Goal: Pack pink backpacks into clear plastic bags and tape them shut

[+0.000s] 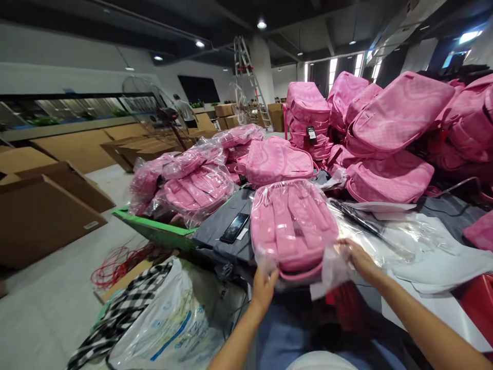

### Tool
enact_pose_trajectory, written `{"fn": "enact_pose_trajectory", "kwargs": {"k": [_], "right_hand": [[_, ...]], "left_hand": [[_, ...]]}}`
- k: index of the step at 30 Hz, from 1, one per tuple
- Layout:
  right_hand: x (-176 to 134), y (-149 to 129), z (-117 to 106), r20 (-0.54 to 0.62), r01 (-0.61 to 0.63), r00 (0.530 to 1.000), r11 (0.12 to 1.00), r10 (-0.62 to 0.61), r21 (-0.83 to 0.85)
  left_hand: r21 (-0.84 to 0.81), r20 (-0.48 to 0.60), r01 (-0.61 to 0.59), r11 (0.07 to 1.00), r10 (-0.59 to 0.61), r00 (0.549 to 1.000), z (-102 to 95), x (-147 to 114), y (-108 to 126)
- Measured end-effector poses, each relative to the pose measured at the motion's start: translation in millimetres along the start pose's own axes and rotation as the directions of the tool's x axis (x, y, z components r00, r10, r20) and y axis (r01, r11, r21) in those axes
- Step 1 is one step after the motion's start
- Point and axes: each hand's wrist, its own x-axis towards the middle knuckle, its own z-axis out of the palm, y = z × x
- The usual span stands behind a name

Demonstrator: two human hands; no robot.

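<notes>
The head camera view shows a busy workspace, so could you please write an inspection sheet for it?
Surface: grey cloth, largely covered.
Job's things: pink backpack, straps up, in a clear bag; wrapped backpacks behind it to the left, unwrapped backpacks behind to the right.
Clutter: black phone on the cloth; white sheets at right.
Hands: left hand and right hand grip the clear bag's near corners; slightly blurred.
Cables: tangled red cord at floor level, left.
Surroundings: cardboard boxes, stepladder, another person far back.
</notes>
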Motion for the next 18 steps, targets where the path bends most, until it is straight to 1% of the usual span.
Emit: {"fn": "enact_pose_trajectory", "kwargs": {"k": [1,2,3,4,5,6,7,8,9,10,11,12,13,14,15,16,17,18], "right_hand": [[18,-11,-8,-0.050,0.014,0.999,1.000,-0.014,-0.019],[29,-17,-18,-0.127,0.019,0.992,0.999,-0.025,-0.047],[34,-18,-30,-0.204,0.019,0.978,0.997,-0.035,-0.080],[33,-15,-41,-0.273,0.000,0.962,0.993,-0.033,-0.121],[26,-7,-49,-0.308,-0.043,0.951,0.987,-0.006,-0.152],[15,2,-55,-0.299,-0.116,0.952,0.981,0.064,-0.159],[2,12,-55,-0.249,-0.209,0.953,0.968,0.171,-0.135],[-12,21,-51,-0.163,-0.306,0.943,0.949,0.291,-0.080],[-25,28,-43,-0.055,-0.383,0.922,0.924,0.383,0.007],[-36,30,-31,0.054,-0.425,0.905,0.898,0.421,0.118],[-44,28,-18,0.131,-0.425,0.905,0.874,0.405,0.236],[-47,23,-3,0.168,-0.387,0.922,0.855,0.350,0.344],[-47,15,10,0.172,-0.327,0.945,0.841,0.280,0.430],[-44,6,21,0.154,-0.264,0.964,0.829,0.216,0.492],[-38,-4,30,0.123,-0.196,0.980,0.825,0.154,0.530],[-31,-13,35,0.084,-0.122,0.992,0.834,0.091,0.539],[-23,-20,38,0.038,-0.030,0.999,0.857,0.012,0.515],[-15,-25,39,-0.004,0.078,0.996,0.888,-0.085,0.454]], "left_hand": [[-0.028,-0.079,-0.007,1.000,0.005,0.997,0.4,20,8],[-0.043,-0.171,-0.011,0.999,0.004,0.985,-2.8,36,14],[-0.043,-0.258,-0.013,0.999,0.001,0.966,-9.1,47,17],[-0.038,-0.329,-0.011,0.999,-0.002,0.944,-17.4,51,17],[-0.043,-0.374,0.017,0.999,-0.032,0.927,-26.0,47,15],[-0.068,-0.365,0.089,0.994,-0.107,0.925,-33.2,35,9],[-0.105,-0.290,0.203,0.974,-0.225,0.930,-37.5,18,3],[-0.139,-0.163,0.338,0.931,-0.358,0.919,-38.1,-3,-4],[-0.151,0.006,0.470,0.870,-0.475,0.880,-34.7,-24,-8],[-0.131,0.173,0.557,0.820,-0.535,0.827,-27.5,-44,-10],[-0.088,0.300,0.574,0.814,-0.528,0.795,-17.6,-60,-9],[-0.041,0.368,0.498,0.866,-0.450,0.814,-6.0,-70,-5],[0.009,0.393,0.334,0.942,-0.311,0.865,6.1,-74,0],[0.069,0.393,0.108,0.992,-0.126,0.911,17.7,-73,6],[0.143,0.374,-0.144,0.979,0.081,0.924,27.9,-66,12],[0.231,0.343,-0.371,0.899,0.282,0.896,36.2,-57,17],[0.325,0.319,-0.536,0.779,0.443,0.838,42.4,-45,20],[0.417,0.309,-0.632,0.653,0.552,0.775,46.5,-32,21]]}}
